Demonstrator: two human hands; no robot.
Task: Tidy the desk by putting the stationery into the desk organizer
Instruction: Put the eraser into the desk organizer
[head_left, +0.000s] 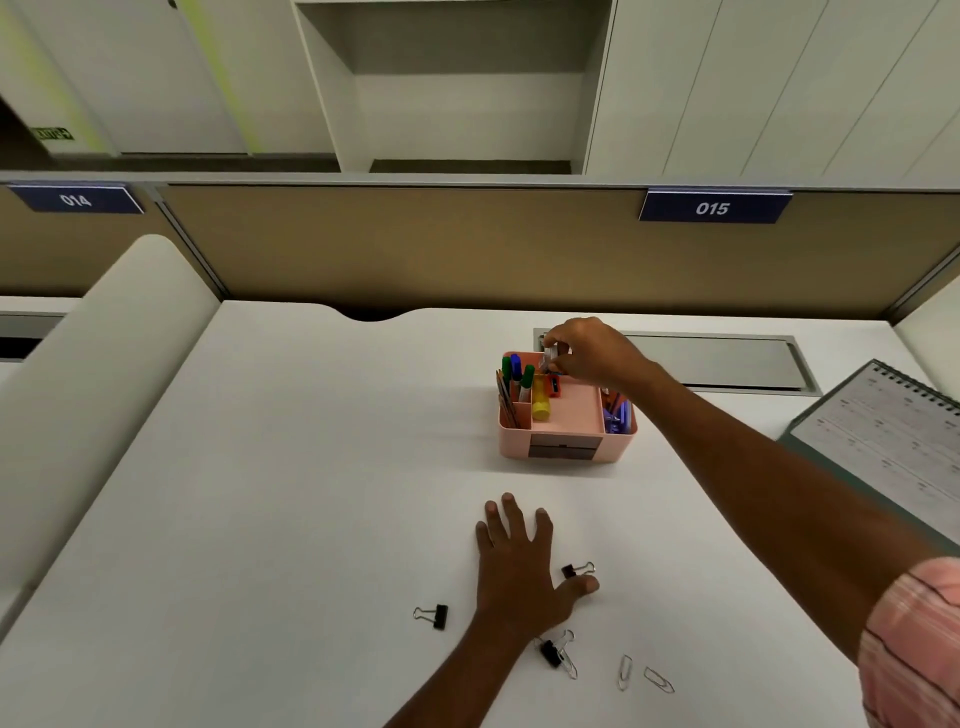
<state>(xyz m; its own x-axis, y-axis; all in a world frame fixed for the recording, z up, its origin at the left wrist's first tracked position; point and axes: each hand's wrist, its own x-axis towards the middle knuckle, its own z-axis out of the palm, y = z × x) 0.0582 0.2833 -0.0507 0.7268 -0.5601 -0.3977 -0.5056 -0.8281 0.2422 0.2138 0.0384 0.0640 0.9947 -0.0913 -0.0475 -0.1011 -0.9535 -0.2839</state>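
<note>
A pink desk organizer (566, 444) stands on the white desk and holds pencils, green and blue markers, a yellow item and blue pens. My right hand (589, 351) hovers over its back middle compartment and pinches a small silvery object (549, 357) that I cannot identify. My left hand (519, 561) lies flat on the desk, fingers spread. Its thumb rests beside a black binder clip (576, 570). Two more binder clips (434, 617) (556, 652) and two paper clips (625, 672) (658, 679) lie near it.
A spiral-bound desk calendar (883, 436) sits at the right. A grey cable hatch (727, 361) lies behind the organizer. A tan partition (415, 244) borders the desk at the back, and a white rounded divider (104, 364) at the left.
</note>
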